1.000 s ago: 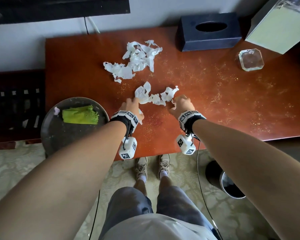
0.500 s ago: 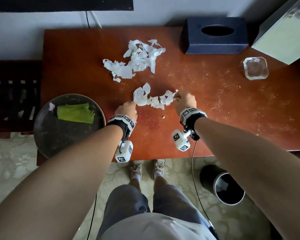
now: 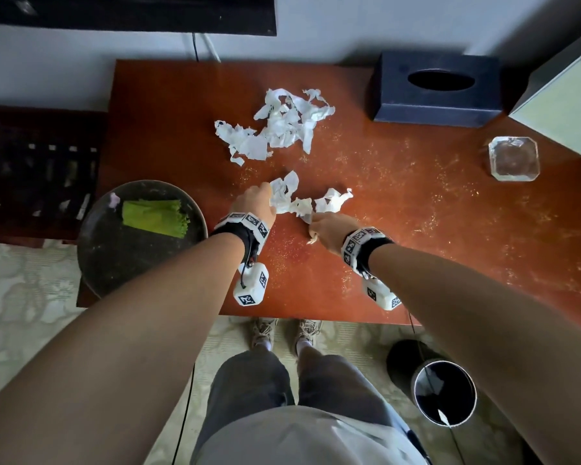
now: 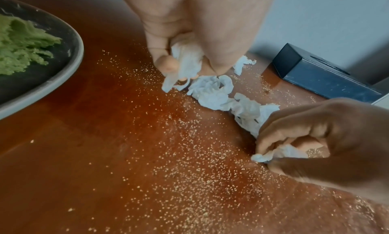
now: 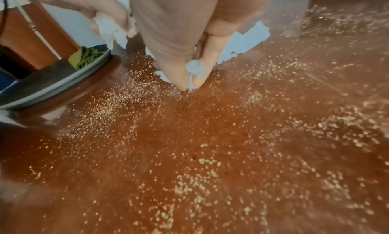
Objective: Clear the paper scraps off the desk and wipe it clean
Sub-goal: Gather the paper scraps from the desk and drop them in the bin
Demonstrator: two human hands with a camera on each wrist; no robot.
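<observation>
Paper scraps (image 3: 296, 203) lie mid-tabletop (image 3: 416, 229) in a near clump between both hands; left hand (image 3: 254, 204) pinches its left end, fingers curled round paper; right hand (image 3: 332, 229) pinches a scrap at its right end; far pile (image 3: 275, 129) sits untouched; crumbs (image 4: 189, 171) dust the wood; green cloth (image 3: 155, 218) in dark bowl (image 3: 114, 263) at left.

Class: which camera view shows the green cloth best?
The head view: the whole green cloth lies folded in the dark dish. The left wrist view cuts it off at the frame edge; the right wrist view shows a small distant part.
</observation>
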